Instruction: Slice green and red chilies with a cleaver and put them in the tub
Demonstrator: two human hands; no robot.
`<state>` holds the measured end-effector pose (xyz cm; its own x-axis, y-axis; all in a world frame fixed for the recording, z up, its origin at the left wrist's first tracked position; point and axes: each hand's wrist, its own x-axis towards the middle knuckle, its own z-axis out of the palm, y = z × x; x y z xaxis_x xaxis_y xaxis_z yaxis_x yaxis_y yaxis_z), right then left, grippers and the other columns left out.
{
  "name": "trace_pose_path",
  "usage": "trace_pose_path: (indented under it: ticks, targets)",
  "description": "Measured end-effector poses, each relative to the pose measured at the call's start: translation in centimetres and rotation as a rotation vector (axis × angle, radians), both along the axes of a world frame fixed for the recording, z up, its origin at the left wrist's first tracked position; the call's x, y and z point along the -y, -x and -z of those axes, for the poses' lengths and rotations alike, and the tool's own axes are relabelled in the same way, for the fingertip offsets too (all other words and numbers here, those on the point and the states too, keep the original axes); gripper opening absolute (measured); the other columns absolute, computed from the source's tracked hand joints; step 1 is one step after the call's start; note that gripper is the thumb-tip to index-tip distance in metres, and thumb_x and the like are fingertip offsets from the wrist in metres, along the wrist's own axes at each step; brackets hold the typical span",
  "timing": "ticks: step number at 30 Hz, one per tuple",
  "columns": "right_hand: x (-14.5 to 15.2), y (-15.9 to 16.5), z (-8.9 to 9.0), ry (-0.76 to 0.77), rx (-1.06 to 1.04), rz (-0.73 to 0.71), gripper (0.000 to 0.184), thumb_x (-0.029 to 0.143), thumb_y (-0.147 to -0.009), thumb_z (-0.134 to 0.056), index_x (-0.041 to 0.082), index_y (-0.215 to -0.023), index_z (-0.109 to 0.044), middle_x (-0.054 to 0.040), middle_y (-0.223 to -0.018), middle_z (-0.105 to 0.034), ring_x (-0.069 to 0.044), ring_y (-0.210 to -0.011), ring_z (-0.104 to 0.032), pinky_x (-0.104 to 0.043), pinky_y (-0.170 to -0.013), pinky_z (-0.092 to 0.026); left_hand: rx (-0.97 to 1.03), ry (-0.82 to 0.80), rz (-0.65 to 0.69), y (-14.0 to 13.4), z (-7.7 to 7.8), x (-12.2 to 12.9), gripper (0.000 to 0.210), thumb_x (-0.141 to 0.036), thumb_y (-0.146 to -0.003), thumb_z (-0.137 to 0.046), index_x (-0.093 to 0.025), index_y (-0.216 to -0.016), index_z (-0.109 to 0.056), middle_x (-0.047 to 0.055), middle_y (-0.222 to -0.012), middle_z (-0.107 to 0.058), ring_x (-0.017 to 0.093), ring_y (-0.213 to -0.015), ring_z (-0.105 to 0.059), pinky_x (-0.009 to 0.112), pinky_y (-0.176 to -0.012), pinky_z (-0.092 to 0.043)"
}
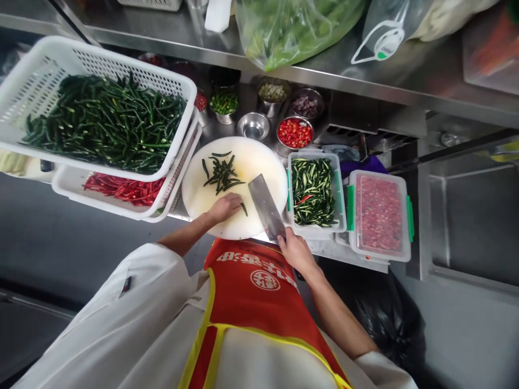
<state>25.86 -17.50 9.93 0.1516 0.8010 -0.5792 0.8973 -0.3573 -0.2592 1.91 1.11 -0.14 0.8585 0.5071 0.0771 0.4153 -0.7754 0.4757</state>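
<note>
One cleaver [266, 205] (in right hand [298, 248]), chilies [224, 177] on board [258, 160]

White sleeves [150, 278]; red apron [247, 305], yellow trim [210, 300], white lettering [232, 257], round white emblem [265, 280].

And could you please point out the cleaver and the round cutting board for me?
Cleaver [266, 207], head view: middle of the blade.
Round cutting board [256, 156], head view: bare upper surface.

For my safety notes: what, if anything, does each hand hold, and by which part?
Right hand: the cleaver, by its handle. Left hand: at one green chili; whether gripped, I cannot tell.
</note>
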Motion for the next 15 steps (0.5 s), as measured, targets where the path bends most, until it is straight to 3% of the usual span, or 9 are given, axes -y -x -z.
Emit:
trace_pose_path:
  ticks: [10,13,15]
  targets:
    - [-0.3,1.8,-5.2,0.097,0.106,-0.194,0.017,0.029,-0.102,-0.036,0.017,-0.105,-0.047,-0.0113,-0.084,-0.072,-0.026,-0.078,-0.070,-0.031,-0.062,-0.029,0.135,-0.017,0.070,0.1,1.2,-0.9,0.032,-0.026,-0.101,-0.039,-0.017,-0.098,-0.069,0.007,-0.107,-0.067,0.017,-0.100,-0.060,0.032,-0.093,-0.050]
    - [-0.2,1.7,-5.5,0.109,0.096,-0.217,0.017,0.030,-0.102,-0.036,0.017,-0.107,-0.045,-0.0108,-0.084,-0.072,-0.026,-0.079,-0.070,-0.031,-0.062,-0.029,0.156,0.001,0.067,0.2,1.4,-0.9,0.032,-0.027,-0.101,-0.039,-0.019,-0.099,-0.070,0.007,-0.109,-0.067,0.017,-0.101,-0.060,0.032,-0.093,-0.050]
    - [-0.5,2.2,-4.6,0.111,0.082,-0.209,0.018,0.031,-0.102,-0.036,0.016,-0.108,-0.045,-0.0109,-0.085,-0.072,-0.026,-0.079,-0.070,-0.031,-0.062,-0.030,0.156,0.012,0.066,0.1,1.6,-0.9,0.031,-0.026,-0.101,-0.040,-0.019,-0.099,-0.070,0.007,-0.109,-0.067,0.017,-0.101,-0.059,0.032,-0.093,-0.050]
